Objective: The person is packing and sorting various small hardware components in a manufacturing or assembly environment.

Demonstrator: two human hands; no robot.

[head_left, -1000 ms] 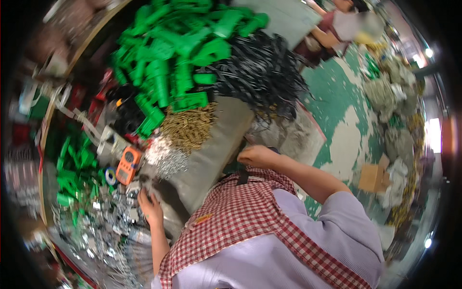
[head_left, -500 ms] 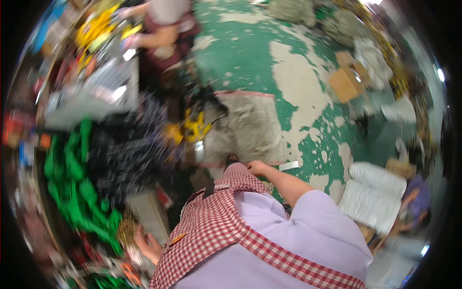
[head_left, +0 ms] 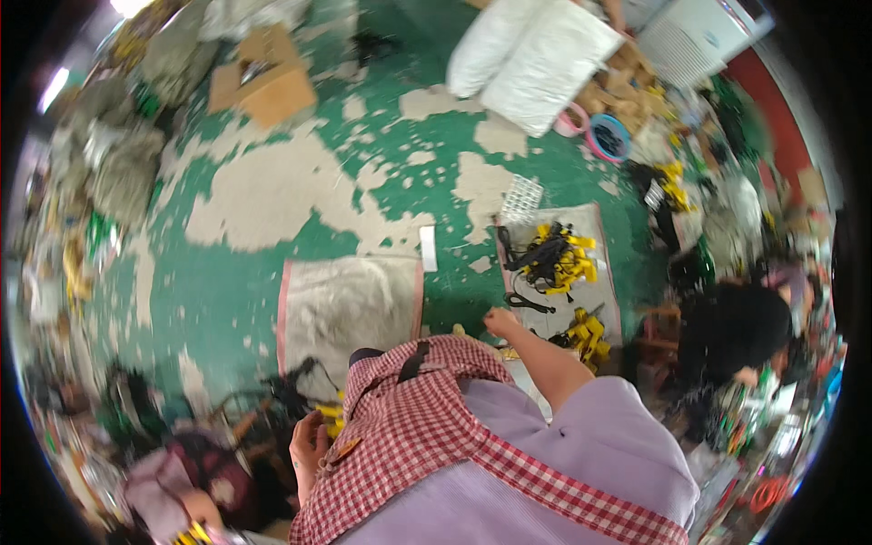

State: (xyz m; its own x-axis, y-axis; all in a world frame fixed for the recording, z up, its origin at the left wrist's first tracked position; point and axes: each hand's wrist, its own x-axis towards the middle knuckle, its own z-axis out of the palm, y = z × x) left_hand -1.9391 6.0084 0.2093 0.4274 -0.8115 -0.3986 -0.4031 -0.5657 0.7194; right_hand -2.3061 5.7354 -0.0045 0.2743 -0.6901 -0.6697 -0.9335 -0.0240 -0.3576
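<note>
My left hand (head_left: pixel 309 443) hangs at the left side of my red-and-white checked apron (head_left: pixel 400 418), fingers loosely bent and apart, with nothing seen in it. Close beside it, some yellow pieces (head_left: pixel 332 416) show partly behind the apron. My right hand (head_left: pixel 501 322) is held out in front of me with curled fingers, and no object shows in it. Just beyond it, to the right, a pile of black cords with yellow parts (head_left: pixel 554 259) lies on a pale sheet (head_left: pixel 590 272). More yellow pieces (head_left: pixel 589 338) lie close to my right forearm.
A bare woven sack (head_left: pixel 350 295) lies flat on the worn green floor, with a white strip (head_left: pixel 429 249) beside it. Farther off stand a cardboard box (head_left: pixel 272 80), white sacks (head_left: pixel 545 64) and a blue-and-pink basin (head_left: pixel 607 138). People sit at the lower left and right.
My view has swung to the right, bringing the cords and white sacks in front of me. My left hand is away from the brown bristly bundle it was beside; my right stays curled.
</note>
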